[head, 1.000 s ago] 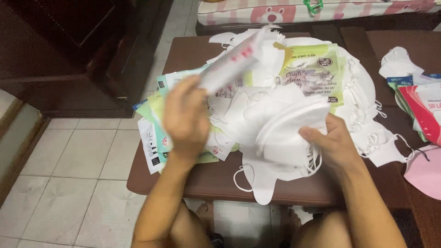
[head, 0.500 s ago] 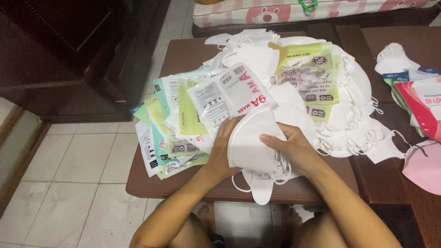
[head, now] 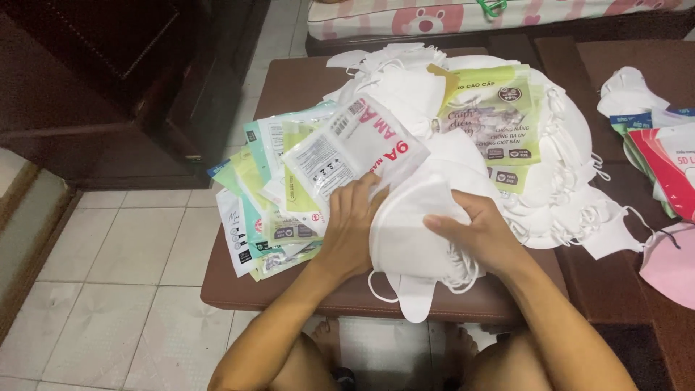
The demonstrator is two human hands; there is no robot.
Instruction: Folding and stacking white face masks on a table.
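Observation:
A stack of white face masks (head: 416, 235) lies at the near edge of a brown table (head: 246, 286), ear loops hanging over the rim. My left hand (head: 355, 224) grips the stack's left side, fingers curled over its top edge. My right hand (head: 481, 232) presses on the stack's right side, thumb on top. A clear plastic pouch with red print (head: 347, 148) rests just above my left hand, on a fan of green and white mask packets (head: 271, 195).
A big heap of loose white masks (head: 565, 181) with a yellow-green packet (head: 496, 119) covers the table's far right. Another table on the right holds a red packet (head: 670, 170) and a pink mask (head: 670, 264). Dark wooden cabinet (head: 108, 80) at left; tiled floor (head: 123, 289) below.
My left hand put the clear pouch down on the packet pile, then came to the mask stack. Both hands now hold the stack together near the table's edge.

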